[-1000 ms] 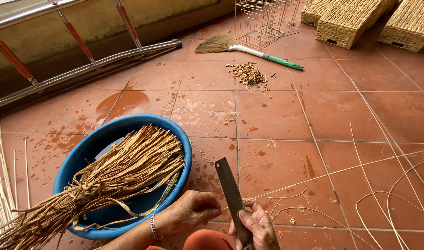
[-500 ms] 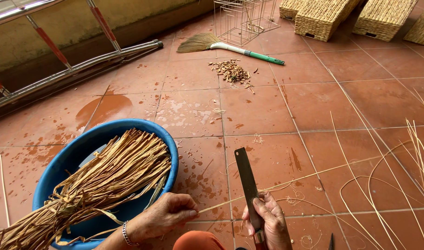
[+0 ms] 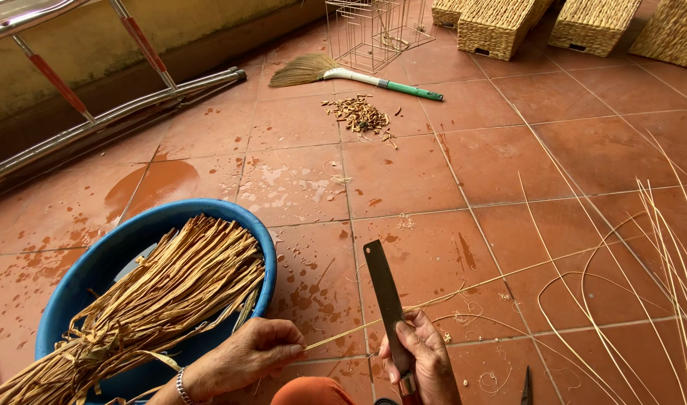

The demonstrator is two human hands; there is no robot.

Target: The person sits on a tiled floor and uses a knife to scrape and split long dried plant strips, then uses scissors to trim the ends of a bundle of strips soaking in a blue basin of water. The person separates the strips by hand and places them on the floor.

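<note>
Here, the right hand [image 3: 418, 356] grips a flat, dark knife blade [image 3: 384, 289] by its handle, fingers wrapped tight and thumb pressed along the near end, so the blade stands tilted up and away over the red tiled floor [image 3: 568, 150]. The left hand [image 3: 246, 356] pinches a thin pale cane strand [image 3: 463, 289] between thumb and forefinger, the other fingers curled in beside them. That strand runs from the pinch rightward, crosses the blade near its lower part, and trails far out to the right across the tiles, where more loose strands [image 3: 666, 247] lie in curves.

Just left of the left hand sits a blue basin [image 3: 96, 270] holding a tied bundle of flat fibre strips [image 3: 163, 292]. Farther off lie a broom [image 3: 343, 73] with a green handle, a small pile of shavings [image 3: 358, 114], a wire frame [image 3: 377, 30] and woven baskets [image 3: 501, 26].

As a judgement, the risks are these: the edge sits close to the right thumb and not far from the left fingertips, so a slip along a slick strand could nick skin. The tiles look wet in patches, and too steep a blade angle could sever the thin strand rather than shave it.
</note>
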